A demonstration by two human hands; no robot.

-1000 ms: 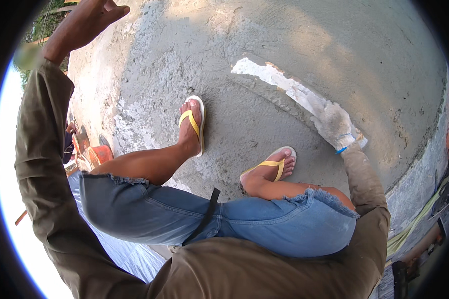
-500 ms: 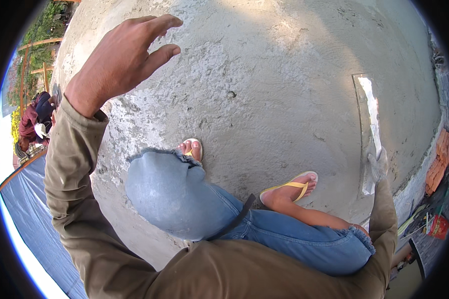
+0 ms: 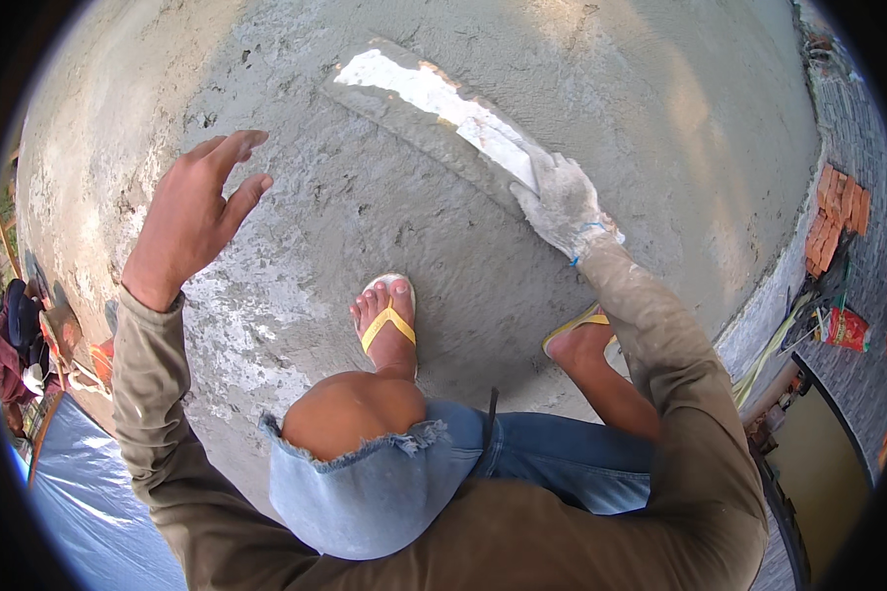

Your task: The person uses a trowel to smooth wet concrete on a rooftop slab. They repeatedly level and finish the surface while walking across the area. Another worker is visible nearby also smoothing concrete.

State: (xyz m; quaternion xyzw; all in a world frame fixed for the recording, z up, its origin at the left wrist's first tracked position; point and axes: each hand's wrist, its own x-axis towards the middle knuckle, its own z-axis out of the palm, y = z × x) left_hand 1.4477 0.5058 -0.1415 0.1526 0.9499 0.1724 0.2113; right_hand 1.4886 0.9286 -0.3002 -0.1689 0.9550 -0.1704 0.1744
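My left hand [image 3: 182, 217], bare, hangs over the grey cement surface [image 3: 276, 167] at upper left, fingers apart and loosely curved, holding nothing. My right hand [image 3: 562, 202], in a dirty white knitted glove, grips the near end of a long float [image 3: 404, 81] caked with white material, which lies diagonally on the cement, pointing to upper left. My feet in sandals with yellow straps [image 3: 384, 325] stand on the same surface, below and between my hands.
A person in maroon and dark clothing [image 3: 20, 345] is at the far left, beside a blue tarp [image 3: 89, 502]. Beyond the cement's right edge are stacked red bricks [image 3: 836, 217], a red bag [image 3: 843, 328] and assorted clutter.
The float has swung from upright at the right to diagonal, reaching farther left and up. My left hand has dropped lower since half a second ago. The view has turned and my left knee has shifted.
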